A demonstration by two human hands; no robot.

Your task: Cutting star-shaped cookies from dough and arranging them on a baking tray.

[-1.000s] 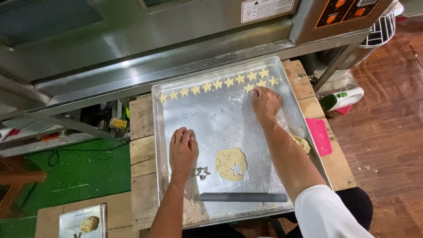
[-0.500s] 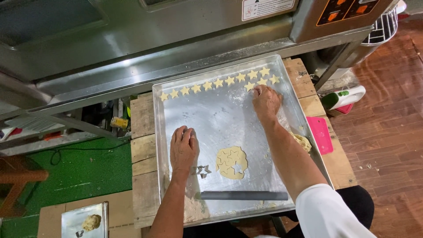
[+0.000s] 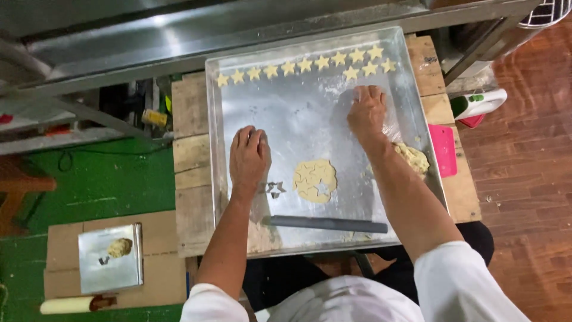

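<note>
Over the big metal tray (image 3: 411,128) now, and everything reads off it. The right hand (image 3: 366,113) is flat at the tray's far right, just below the rows of star-shaped dough cut-outs (image 3: 304,64) along the far rim; its fingers (image 3: 364,93) lie together, pressed down on the tray floor, gripping nothing that I can make out. The left hand (image 3: 249,156) is palm-down near the tray's left wall, fingers together too, beside the little metal star cutter (image 3: 275,189).

The rolled dough sheet (image 3: 314,180) sits mid-tray, already pierced with star holes. It looks thin, soft and easily torn, so I'd judge it wants lifting from underneath at the edges, not pinching. The stars look just as delicate: light, limp, likely to stretch if grabbed by a point.

A dark rolling pin (image 3: 325,224) lies along the tray's near side, and a dough lump (image 3: 412,158) rests by the right wall. The tray rests on a wooden counter (image 3: 189,161).
</note>
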